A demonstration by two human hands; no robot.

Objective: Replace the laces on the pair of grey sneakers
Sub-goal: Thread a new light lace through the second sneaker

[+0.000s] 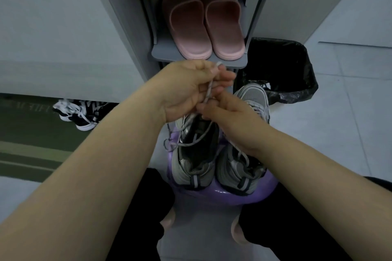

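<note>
Midway: above the stool [222,196], our left hand [184,88] and right hand [229,115] pinch a loose lace [192,144]; left sneaker [192,167] looks unlaced, right sneaker [244,167] laced.

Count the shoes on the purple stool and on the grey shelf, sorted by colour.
Grey sneakers: 2, side by side on the purple stool
Pink slippers: 2, side by side on the grey shelf
Total: 4
</note>
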